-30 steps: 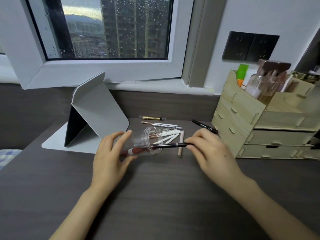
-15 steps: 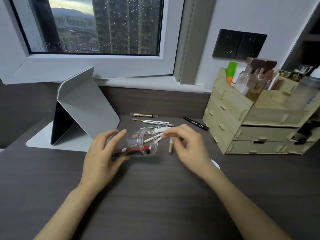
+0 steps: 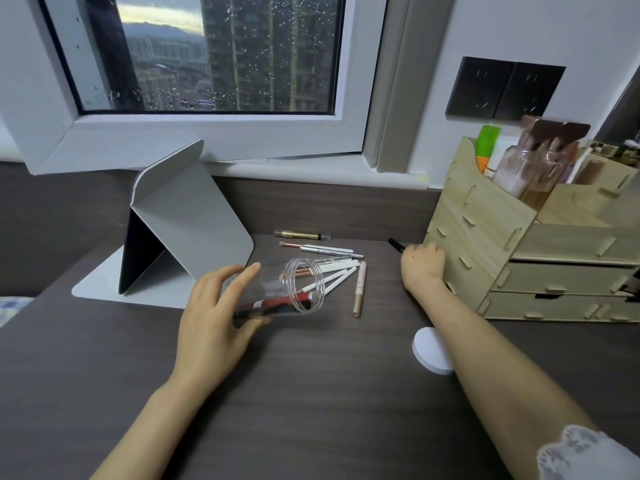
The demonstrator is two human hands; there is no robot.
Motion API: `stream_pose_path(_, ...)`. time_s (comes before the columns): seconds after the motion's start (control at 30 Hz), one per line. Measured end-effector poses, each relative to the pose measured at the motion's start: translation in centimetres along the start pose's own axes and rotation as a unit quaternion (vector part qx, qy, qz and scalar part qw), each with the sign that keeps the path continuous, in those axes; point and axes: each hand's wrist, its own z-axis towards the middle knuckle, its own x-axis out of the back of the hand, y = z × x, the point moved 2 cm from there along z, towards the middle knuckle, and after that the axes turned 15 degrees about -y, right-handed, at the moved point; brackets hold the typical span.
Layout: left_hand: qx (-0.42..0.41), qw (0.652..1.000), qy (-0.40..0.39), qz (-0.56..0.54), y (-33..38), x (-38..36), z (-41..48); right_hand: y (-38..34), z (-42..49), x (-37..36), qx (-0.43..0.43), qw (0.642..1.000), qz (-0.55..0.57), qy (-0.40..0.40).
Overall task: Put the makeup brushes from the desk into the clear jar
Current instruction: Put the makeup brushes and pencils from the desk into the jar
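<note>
While the left hand (image 3: 221,306) holds the clear jar (image 3: 280,292) tipped on its side just above the dark worktop (image 3: 311,393), the jar's open mouth faces right. The fingers (image 3: 225,282) curl over the top of the jar and the thumb sits under it. A red and black brush (image 3: 273,304) lies inside the jar. Just past the mouth, some white brushes (image 3: 337,275) lie on the worktop in a little fan. A pink and gold brush (image 3: 359,289) lies beside them. Two more thin ones (image 3: 322,249) lie farther back. The right hand (image 3: 423,265) is far from the jar, next to the wooden drawer box (image 3: 485,237). It rests on a black pen (image 3: 395,244). I cannot tell if the fingers are closed on the pen. A white round pad (image 3: 429,351) peeks out from under the right arm.
</note>
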Motion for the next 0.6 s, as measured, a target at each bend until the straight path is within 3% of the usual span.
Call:
stream_pose_path(0.13,0.008,1.0,0.003,-0.006,0.1,0.0,0.0,-0.2,-0.8,0.1,0.013,0.998,0.054,0.006)
stream_pose_path(0.23,0.015,1.0,0.009,-0.015,0.2,0.0,0.0,0.3,-2.5,1.2,0.03,0.961,0.275,0.026)
stream_pose_path(0.3,0.022,0.999,0.014,-0.026,0.2,0.1,0.0,0.7,-5.1,2.9,0.055,0.861,0.505,0.033)
stream_pose_path(0.37,0.026,0.999,0.018,-0.036,0.3,0.1,0.0,0.9,-8.9,5.3,0.119,0.708,0.695,0.039)
stream_pose_path(0.43,0.025,0.999,0.019,-0.04,0.3,0.0,-0.1,0.6,-13.5,7.9,0.206,0.581,0.787,0.029)
stream_pose_path(0.47,0.024,0.999,0.018,-0.042,0.3,0.0,-0.2,0.3,-15.6,9.0,0.24,0.548,0.801,0.021)
stream_pose_path(0.53,0.022,0.999,0.015,-0.047,0.4,0.0,-0.2,-0.9,-18.7,10.2,0.286,0.549,0.785,0.019)
stream_pose_path(0.6,0.016,0.998,0.011,-0.057,0.6,0.0,-0.3,-2.4,-20.2,10.3,0.323,0.592,0.738,0.032)
